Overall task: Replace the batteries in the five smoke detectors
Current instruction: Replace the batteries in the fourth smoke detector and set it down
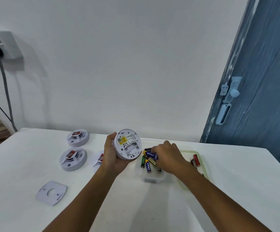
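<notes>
White plastic fills the middle of the head view: the left hand (110, 154) holds a round smoke detector (127, 144) up off the bench (27, 156), tilted so its underside faces the camera, thumb curled over the far rim and the fingers (119, 164) wrapped beneath the near rim. On that underside sit a yellow sticker and a white label with small print too fine to read, and just below them an open battery bay. Just to the right of those fingers, the right hand (166, 158) reaches into a clear tray (154, 179), its fingers curled and pinching a blue battery (151, 154) whose wrapper carries white lettering ending in "CELL". Beneath these fingertips lie loose batteries (146, 164) in green, blue and gold; their print is blurred. Behind the right wrist a green-rimmed tray (204, 164) carries red batteries (196, 160), one with dark lettering I cannot make out. Left of the left hand two more detectors (74, 159) rest on the bench with red-and-white tags on top, a third (99, 159) partly hidden by the palm, and a square mounting plate (51, 192) lies nearer the camera.
</notes>
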The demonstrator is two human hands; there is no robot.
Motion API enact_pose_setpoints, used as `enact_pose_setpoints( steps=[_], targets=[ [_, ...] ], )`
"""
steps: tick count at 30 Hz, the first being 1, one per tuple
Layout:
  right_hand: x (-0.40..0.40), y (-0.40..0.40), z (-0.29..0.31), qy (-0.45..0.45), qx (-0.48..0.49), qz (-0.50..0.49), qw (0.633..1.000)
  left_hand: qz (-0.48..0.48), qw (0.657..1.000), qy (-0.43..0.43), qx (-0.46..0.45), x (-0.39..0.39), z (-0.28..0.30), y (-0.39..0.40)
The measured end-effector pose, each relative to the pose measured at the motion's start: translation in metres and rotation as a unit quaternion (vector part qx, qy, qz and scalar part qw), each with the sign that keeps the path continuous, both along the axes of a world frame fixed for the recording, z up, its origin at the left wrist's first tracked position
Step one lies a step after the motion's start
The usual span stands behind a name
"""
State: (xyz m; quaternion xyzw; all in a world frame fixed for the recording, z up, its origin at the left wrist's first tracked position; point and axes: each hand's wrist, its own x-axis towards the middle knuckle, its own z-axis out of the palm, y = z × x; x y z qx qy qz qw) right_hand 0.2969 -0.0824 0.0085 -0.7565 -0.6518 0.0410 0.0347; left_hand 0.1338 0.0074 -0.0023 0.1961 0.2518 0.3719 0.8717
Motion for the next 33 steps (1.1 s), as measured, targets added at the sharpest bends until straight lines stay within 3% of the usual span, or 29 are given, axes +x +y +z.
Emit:
enact_pose_setpoints(
  steps=[3,9,11,13,15,18,23,33],
  targets=[
    [-0.018,0.005,-0.008,-0.125,-0.065,-0.001,0.99,-0.007,1.0,-0.002,-0.001,-0.007,0.0,0.006],
    [-0.021,0.007,-0.023,-0.155,-0.05,0.001,0.987,-0.03,1.0,-0.006,-0.006,-0.007,0.003,0.01],
    [-0.016,0.007,-0.019,-0.081,0.012,-0.015,0.996,-0.033,0.999,-0.006,-0.007,-0.007,0.005,0.013],
    [-0.012,0.007,-0.007,0.12,0.101,-0.056,0.986,-0.034,0.999,-0.011,-0.006,-0.007,0.007,0.015],
    [-0.014,0.005,0.006,0.337,0.171,-0.084,0.922,-0.037,0.999,-0.018,-0.002,-0.007,0.01,0.015],
    [-0.025,0.002,0.019,0.451,0.247,-0.064,0.855,-0.052,0.998,-0.027,0.01,-0.005,0.014,0.012],
    [-0.044,0.006,0.018,0.357,0.321,-0.034,0.876,-0.073,0.996,-0.046,0.013,0.001,0.021,0.009],
    [-0.048,0.006,0.01,0.304,0.36,-0.012,0.882,-0.076,0.996,-0.043,0.02,0.004,0.024,0.007]
  ],
)
